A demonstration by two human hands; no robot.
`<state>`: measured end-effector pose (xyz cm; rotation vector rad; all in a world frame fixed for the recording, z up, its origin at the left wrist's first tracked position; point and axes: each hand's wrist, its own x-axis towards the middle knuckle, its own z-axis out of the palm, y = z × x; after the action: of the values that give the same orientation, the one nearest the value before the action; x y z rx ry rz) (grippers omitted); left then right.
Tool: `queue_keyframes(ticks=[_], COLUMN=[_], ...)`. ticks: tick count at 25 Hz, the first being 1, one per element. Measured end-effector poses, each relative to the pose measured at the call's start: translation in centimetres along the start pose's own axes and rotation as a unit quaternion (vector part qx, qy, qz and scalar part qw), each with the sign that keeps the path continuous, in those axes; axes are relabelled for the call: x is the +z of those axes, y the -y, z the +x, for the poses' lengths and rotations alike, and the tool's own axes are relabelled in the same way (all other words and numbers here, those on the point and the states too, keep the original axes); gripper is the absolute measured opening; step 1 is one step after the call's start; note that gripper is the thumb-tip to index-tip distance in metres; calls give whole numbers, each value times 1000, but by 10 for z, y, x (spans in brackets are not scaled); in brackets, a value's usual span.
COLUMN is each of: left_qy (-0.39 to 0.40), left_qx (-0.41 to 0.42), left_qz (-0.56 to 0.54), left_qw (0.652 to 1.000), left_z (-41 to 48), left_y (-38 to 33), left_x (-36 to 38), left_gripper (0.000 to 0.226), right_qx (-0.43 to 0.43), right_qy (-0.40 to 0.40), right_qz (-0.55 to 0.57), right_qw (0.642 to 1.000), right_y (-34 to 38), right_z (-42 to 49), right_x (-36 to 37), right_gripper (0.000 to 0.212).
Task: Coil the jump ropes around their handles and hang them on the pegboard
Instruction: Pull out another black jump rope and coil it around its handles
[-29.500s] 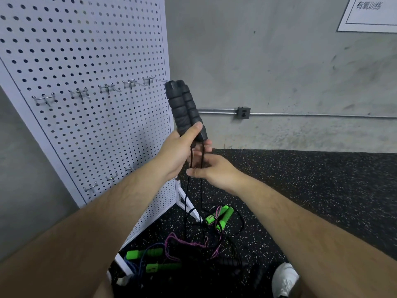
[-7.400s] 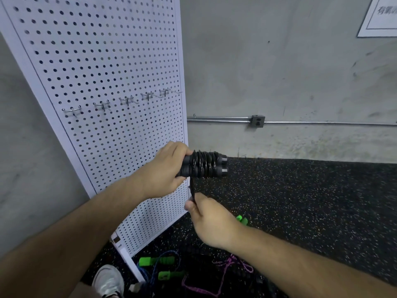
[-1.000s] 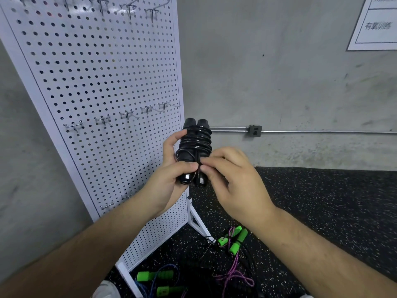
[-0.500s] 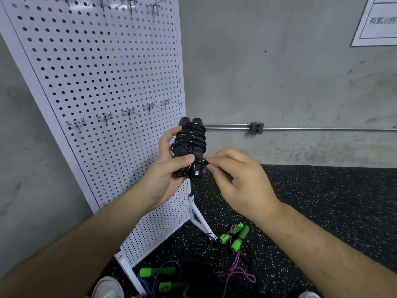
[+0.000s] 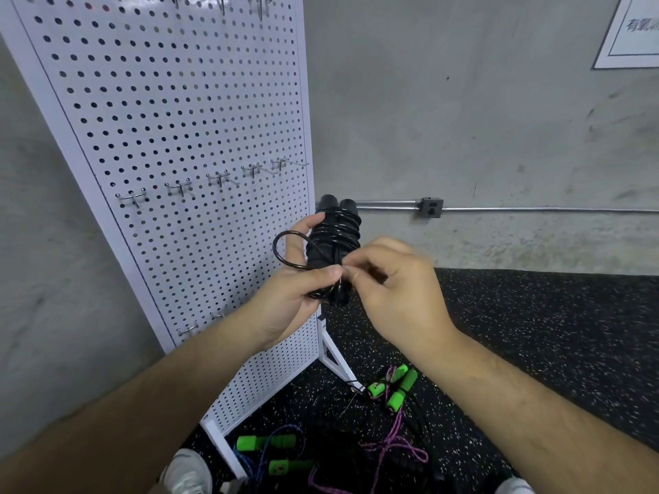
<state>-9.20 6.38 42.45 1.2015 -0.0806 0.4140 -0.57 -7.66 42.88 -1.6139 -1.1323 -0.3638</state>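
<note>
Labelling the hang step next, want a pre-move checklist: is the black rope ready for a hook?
1. Left hand grips black handles, paired: ok.
2. Coiled rope wound round them: ok.
3. Loop free at the bundle's left: ok.
4. Rope end secured: cannot tell, right hand pinches there.
5. Middle-row hooks on pegboard bare: ok.
6. Green-handled ropes coiled: not ok, loose on the floor.

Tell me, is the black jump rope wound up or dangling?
Mostly wound up: the black jump rope coils tightly round its two handles, nothing dangles, but one loose loop sticks out sideways.
</note>
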Motion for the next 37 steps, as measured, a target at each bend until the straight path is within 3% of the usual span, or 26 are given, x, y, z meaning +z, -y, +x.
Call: queue_keyframes(ticks=[6,8,10,13,16,19,21,26,29,32,37], left_qy=[-10,-33,-46,-1,29,-62,-100,-115,-106,-121,-125], left_qx=[-10,6,16,-29,-72,-53,-42,-85,-144,-183,-250], left_qz=[33,126,279,389,362,364,392,412,443,419,402], left_qw=[999,991,959,921,929,928,914,900,879,881,872], left_z=[-2,-4,-7,-14,-21,-26,-31,-47,-57,-71,-120], left_y=[3,3,3,4,1,1,8,26,37,59,142], left_x=[-8,-14,-21,-29,-31,-36,-37,-57,-77,-92,-108], left_gripper=[75,76,80,89,88,69,53,87,90,78,72], right_qx=[17,71,151,235,289,352,338,274,264,306,432], right_qy=[36,55,74,96,104,134,174,236,279,281,292], right_qz=[11,36,86,152,187,215,167,96,86,102,110], right_qw=[999,995,982,955,933,901,910,927,919,904,846], right_y=[-9,-11,-13,-19,-21,-18,-19,-23,-35,-52,-94], right_z=[-1,-4,-5,-6,-4,-4,-8,-31,-45,-69,-144], right_x=[4,5,10,21,24,20,24,45,63,87,125], right_gripper=[11,21,27,26,23,31,36,73,78,77,89])
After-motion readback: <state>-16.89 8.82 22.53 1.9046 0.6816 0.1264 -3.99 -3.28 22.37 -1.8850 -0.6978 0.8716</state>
